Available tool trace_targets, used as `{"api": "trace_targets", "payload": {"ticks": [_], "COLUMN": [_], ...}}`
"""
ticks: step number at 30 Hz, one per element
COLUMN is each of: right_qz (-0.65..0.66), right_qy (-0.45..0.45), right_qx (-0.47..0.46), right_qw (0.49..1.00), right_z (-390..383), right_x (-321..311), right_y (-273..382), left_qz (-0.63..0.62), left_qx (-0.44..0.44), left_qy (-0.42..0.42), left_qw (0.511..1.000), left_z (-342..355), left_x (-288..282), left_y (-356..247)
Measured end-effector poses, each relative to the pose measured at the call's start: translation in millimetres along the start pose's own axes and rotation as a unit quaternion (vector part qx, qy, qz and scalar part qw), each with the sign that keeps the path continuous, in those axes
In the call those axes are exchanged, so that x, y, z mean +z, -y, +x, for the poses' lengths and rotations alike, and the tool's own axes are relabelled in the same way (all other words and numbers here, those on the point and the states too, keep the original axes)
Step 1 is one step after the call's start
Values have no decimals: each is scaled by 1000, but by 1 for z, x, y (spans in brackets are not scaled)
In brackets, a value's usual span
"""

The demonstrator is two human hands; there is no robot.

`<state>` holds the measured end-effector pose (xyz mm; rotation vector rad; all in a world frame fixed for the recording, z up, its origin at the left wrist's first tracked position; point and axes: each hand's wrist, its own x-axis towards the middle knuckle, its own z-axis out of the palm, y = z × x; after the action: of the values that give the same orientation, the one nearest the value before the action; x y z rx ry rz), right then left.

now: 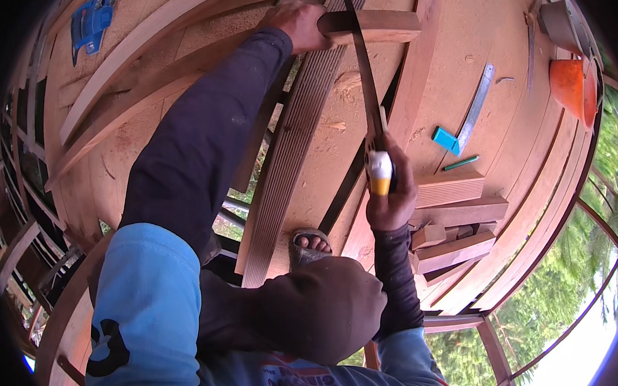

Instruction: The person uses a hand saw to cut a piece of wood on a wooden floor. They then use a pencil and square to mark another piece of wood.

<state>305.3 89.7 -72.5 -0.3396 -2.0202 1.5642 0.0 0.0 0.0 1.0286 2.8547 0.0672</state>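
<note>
The left hand (295, 27) is closed around the left end of a short wooden block (393, 27), near the upper edge of the view. The block lies crosswise over a long grooved board (289, 139), its right end projecting beyond the board's edge. The right hand (398, 191) is wrapped around the white-and-yellow handle (380, 171) of a handsaw, whose long, dark blade (364, 66) runs up and slightly leftward and crosses the block to the right of the left hand. Whether the teeth have entered the wood cannot be told from this angle.

To the right of the blade, a try square (448, 140) with a teal stock and a metal rule lies on the planked floor (511, 134), and a green pencil (461, 163) lies just beside it. Below the pencil, several short wooden pieces (457, 212) form a loose pile, near the right forearm. An orange container (567, 88) and a grey container (563, 28) stand at the upper right. At the upper left are a blue power tool (96, 15) and long planks (145, 55); pale sawdust is scattered nearby. A sandalled foot (312, 246) rests beside the grooved board.
</note>
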Motion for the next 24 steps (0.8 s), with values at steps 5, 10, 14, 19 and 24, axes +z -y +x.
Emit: {"api": "trace_targets", "payload": {"ticks": [5, 10, 14, 19, 24], "right_qz": [-157, -107, -171, -160, -127], "right_qy": [67, 31, 77, 61, 37], "right_qx": [191, 108, 159, 215, 119], "right_qw": [967, 988, 969, 961, 984], "right_z": [-158, -3, -69, -162, -9], "right_x": [-128, -57, -84, -140, -59], "right_y": [118, 50, 83, 126, 51], "left_qz": [-167, -135, -158, -137, -151], "left_qx": [-1, 21, 15, 8, 18], "left_qy": [17, 78, 86, 55, 26], "left_qw": [986, 988, 984, 989, 988], "left_z": [-47, -51, -58, -55, -52], "left_x": [114, 85, 90, 88, 90], "left_y": [-23, -77, -58, -49, -69]}}
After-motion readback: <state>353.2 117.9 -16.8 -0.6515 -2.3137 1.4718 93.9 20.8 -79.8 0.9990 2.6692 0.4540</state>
